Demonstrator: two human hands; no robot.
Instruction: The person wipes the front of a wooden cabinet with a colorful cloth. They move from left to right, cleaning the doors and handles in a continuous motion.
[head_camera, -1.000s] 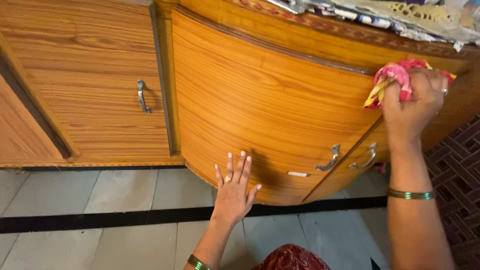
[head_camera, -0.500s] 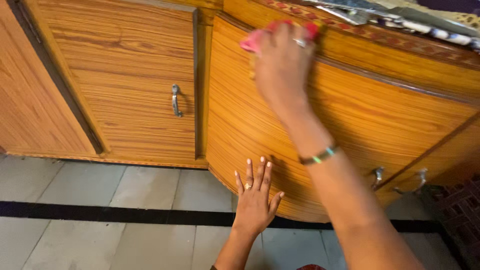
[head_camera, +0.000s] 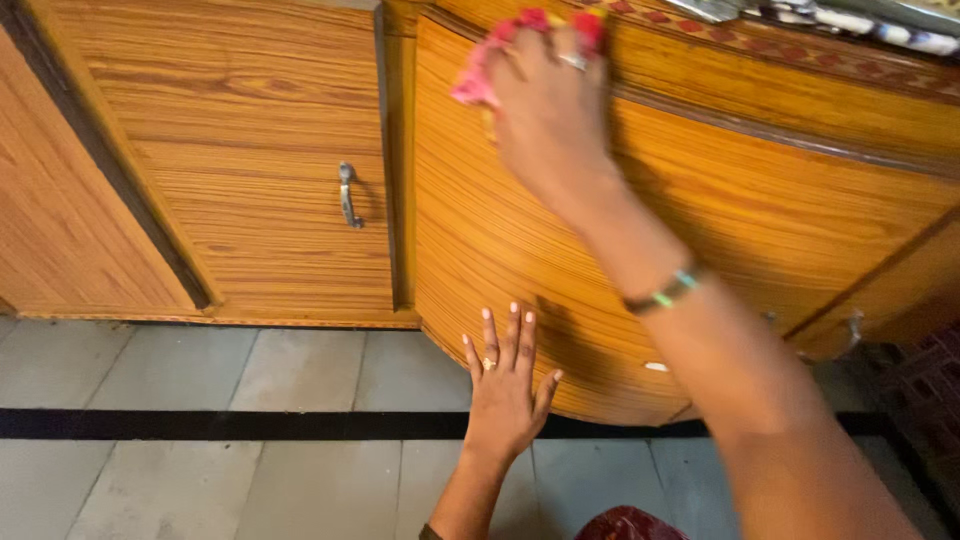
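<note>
**Labels on the cabinet**

One small white label (head_camera: 656, 367), a narrow oblong sticker, sits low on the curved orange-brown wooden door (head_camera: 520, 250). It lies right of the left hand (head_camera: 505, 395), which is spread flat on that door, and just under the right forearm. No packages, signs or screens show.

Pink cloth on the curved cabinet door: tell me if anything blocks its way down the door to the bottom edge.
Nothing stands on the door itself. The right hand presses the pink cloth near the top of the curved door; lower down, the left hand lies flat against the bottom edge, left of centre.
</note>
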